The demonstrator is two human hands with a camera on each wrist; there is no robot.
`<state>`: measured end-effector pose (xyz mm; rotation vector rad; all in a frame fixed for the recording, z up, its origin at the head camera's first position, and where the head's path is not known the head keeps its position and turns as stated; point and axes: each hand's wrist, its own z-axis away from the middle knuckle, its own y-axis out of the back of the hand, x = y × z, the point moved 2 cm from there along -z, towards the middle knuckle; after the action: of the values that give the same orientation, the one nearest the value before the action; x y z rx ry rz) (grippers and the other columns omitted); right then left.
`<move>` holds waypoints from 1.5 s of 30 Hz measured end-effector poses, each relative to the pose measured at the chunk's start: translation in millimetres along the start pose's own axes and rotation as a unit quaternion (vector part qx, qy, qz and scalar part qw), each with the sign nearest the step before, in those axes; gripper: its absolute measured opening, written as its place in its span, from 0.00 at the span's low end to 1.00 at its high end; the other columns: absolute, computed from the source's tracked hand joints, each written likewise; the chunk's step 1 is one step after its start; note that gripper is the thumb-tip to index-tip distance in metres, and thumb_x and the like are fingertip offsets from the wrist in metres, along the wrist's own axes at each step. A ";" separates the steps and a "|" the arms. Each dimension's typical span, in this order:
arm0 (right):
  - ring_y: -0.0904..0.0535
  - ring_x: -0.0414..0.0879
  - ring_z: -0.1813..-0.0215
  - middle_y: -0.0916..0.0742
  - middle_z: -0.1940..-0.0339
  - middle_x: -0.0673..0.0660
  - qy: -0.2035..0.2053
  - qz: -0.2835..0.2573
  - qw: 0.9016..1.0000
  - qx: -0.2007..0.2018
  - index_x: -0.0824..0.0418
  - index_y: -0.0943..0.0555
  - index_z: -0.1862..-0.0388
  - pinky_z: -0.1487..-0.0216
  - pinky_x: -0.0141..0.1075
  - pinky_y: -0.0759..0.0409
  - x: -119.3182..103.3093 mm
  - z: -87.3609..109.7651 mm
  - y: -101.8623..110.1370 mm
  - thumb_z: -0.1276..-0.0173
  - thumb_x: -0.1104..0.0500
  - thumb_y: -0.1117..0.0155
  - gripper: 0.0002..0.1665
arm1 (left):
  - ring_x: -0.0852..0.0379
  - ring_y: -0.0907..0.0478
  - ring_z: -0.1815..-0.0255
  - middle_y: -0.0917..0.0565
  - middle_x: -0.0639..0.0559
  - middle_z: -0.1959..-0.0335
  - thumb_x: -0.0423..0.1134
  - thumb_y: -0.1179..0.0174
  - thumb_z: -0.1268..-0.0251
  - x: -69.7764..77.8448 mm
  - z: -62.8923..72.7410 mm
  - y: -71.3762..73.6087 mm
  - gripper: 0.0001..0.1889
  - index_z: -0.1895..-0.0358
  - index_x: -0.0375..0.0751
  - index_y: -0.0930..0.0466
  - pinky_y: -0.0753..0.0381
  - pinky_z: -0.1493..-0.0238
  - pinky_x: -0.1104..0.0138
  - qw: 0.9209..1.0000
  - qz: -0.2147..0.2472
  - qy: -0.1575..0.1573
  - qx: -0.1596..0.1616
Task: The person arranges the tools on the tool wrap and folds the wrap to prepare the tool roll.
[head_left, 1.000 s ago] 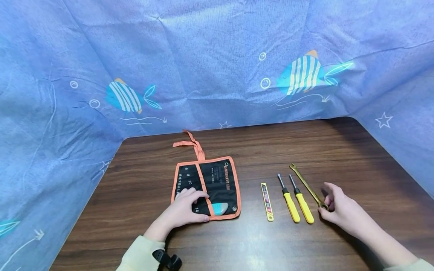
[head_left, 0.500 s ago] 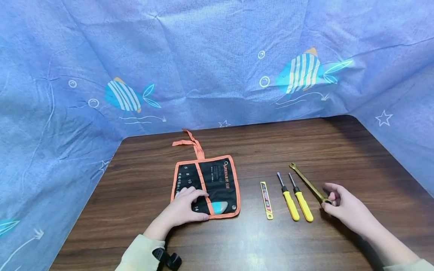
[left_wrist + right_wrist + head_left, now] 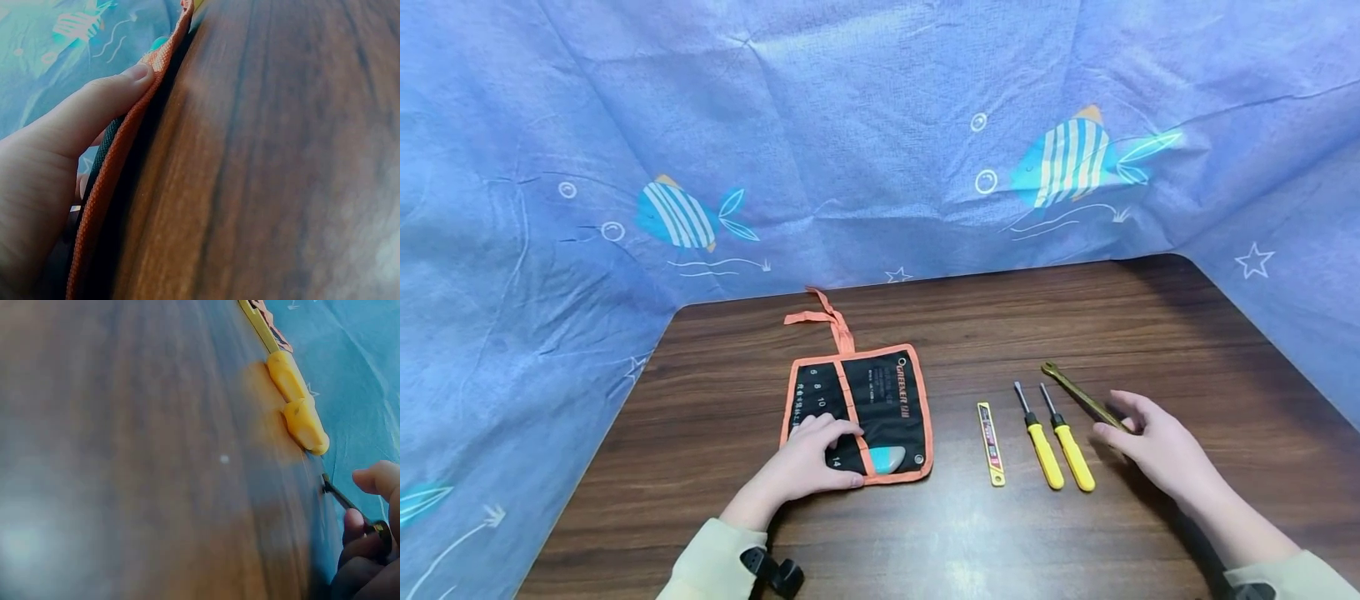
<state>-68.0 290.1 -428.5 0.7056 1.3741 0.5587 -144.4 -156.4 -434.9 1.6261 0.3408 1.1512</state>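
My left hand (image 3: pixel 816 454) rests on a black tool pouch (image 3: pixel 887 400) with orange trim, its fingers on the pocket side. In the left wrist view the thumb (image 3: pixel 122 87) lies along the orange edge. A teal-and-grey rounded end (image 3: pixel 887 460) sticks out of the pocket near these fingers. At the right, my right hand (image 3: pixel 1157 442) holds a brass-coloured combination wrench (image 3: pixel 1082 398) by its ring end, the open end pointing away toward the far side. In the right wrist view curled fingers sit around the ring end (image 3: pixel 379 534), with the thumb apart from it.
Left of the wrench lie two yellow-handled screwdrivers (image 3: pixel 1045 457), tips pointing away. A flat yellow strip (image 3: pixel 991 444) with a printed label lies between them and the pouch. Orange ties (image 3: pixel 835 321) trail from the pouch's far side. A blue fish-print cloth (image 3: pixel 880 150) hangs behind the brown table (image 3: pixel 970 317).
The right hand has gone from touching the wrench's ring end to gripping it, and has shifted slightly away from the near edge. The left hand and pouch have stayed put.
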 end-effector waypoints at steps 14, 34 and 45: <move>0.30 0.68 0.46 0.23 0.47 0.73 0.004 0.007 0.999 0.036 0.68 0.31 0.37 0.56 0.58 0.33 -9.0 -9.3 3.6 0.32 0.41 0.46 0.37 | 0.61 0.37 0.63 0.31 0.65 0.66 0.68 0.36 0.56 -0.7 -0.3 0.0 0.31 0.46 0.64 0.25 0.37 0.60 0.62 1.000 -0.002 -0.006 0.005; 0.31 0.46 0.77 0.18 0.71 0.55 0.097 0.014 0.995 -0.002 0.60 0.23 0.43 0.77 0.36 0.33 -62.6 -30.4 -18.5 0.33 0.44 0.41 0.28 | 0.60 0.36 0.56 0.29 0.64 0.59 0.68 0.36 0.56 1.6 -2.0 -1.2 0.31 0.46 0.64 0.25 0.37 0.53 0.57 1.000 -0.007 -0.002 0.001; 0.29 0.41 0.73 0.16 0.65 0.47 0.172 -0.018 0.983 -0.059 0.54 0.18 0.49 0.72 0.35 0.30 -103.1 -37.2 -55.2 0.37 0.51 0.35 0.18 | 0.60 0.36 0.57 0.30 0.64 0.61 0.69 0.37 0.57 -0.5 -2.2 -1.4 0.31 0.47 0.64 0.25 0.37 0.54 0.58 1.000 -0.016 0.000 -0.001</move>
<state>-120.4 182.6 -401.1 0.5018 1.6552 0.7511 -146.0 -154.9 -436.4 1.6147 0.3638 1.1270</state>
